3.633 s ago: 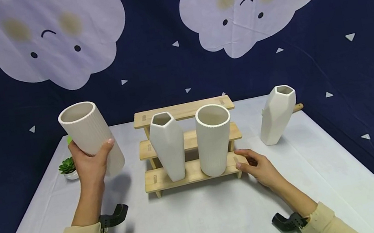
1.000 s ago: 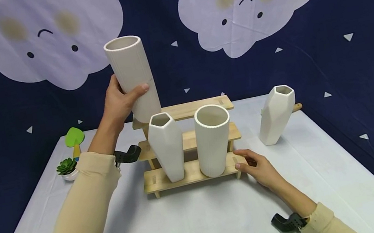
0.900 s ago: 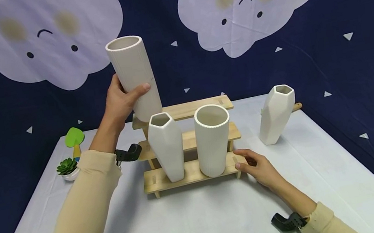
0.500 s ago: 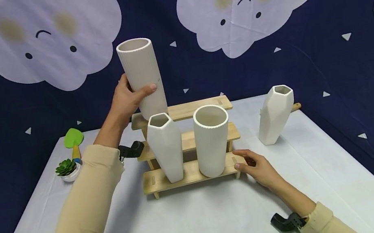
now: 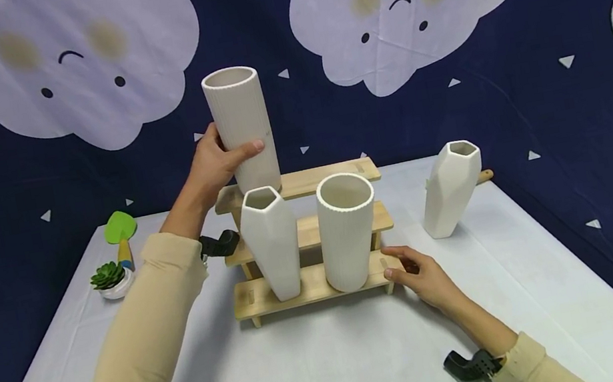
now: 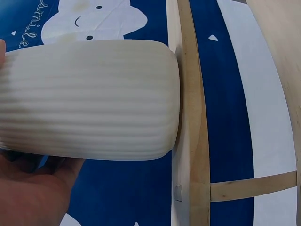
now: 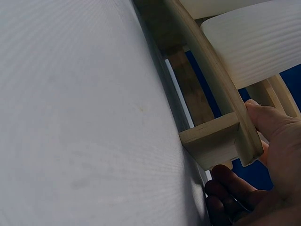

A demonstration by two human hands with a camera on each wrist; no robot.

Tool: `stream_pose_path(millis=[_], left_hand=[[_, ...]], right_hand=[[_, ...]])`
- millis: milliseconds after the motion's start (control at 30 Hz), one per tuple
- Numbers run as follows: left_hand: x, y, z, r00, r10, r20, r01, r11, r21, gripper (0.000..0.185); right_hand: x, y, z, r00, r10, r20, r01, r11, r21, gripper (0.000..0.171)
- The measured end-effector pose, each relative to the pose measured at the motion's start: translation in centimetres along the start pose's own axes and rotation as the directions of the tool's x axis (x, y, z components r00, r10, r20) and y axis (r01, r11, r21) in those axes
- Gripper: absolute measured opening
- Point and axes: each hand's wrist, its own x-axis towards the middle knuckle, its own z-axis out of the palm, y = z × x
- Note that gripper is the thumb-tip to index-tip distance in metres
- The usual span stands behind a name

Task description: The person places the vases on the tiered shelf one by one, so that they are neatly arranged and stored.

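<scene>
My left hand [image 5: 225, 159] grips a tall ribbed white vase [image 5: 242, 127] and holds it upright, its base at the left end of the top shelf [image 5: 322, 177] of a wooden stepped rack. In the left wrist view the ribbed vase [image 6: 89, 99] meets the shelf board [image 6: 190, 117], with my palm [image 6: 33, 193] under it. My right hand [image 5: 414, 270] holds the right end of the bottom shelf [image 5: 251, 298]. In the right wrist view its thumb [image 7: 270, 127] lies on the shelf end [image 7: 216, 141] and its fingers curl below.
A faceted white vase [image 5: 271, 241] and a second ribbed vase [image 5: 350, 231] stand on the bottom shelf. Another faceted vase [image 5: 452, 187] stands on the white table [image 5: 341, 361] at the right. A small succulent [image 5: 108, 278] and a green spade [image 5: 120, 229] lie at the far left.
My left hand has carried the ribbed vase from the table's left side up and right, then lowered it to the top shelf. The right hand has stayed on the rack.
</scene>
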Motion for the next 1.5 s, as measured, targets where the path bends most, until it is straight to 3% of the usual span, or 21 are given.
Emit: stream_pose_path(millis=[1500], left_hand=[[-0.37, 0.62, 0.15, 0.997, -0.045, 0.06, 0.039, 0.995, 0.088, 0.089]], right_hand=[[-0.1, 0.03, 0.08, 1.0, -0.011, -0.003, 0.011, 1.0, 0.001, 0.045]])
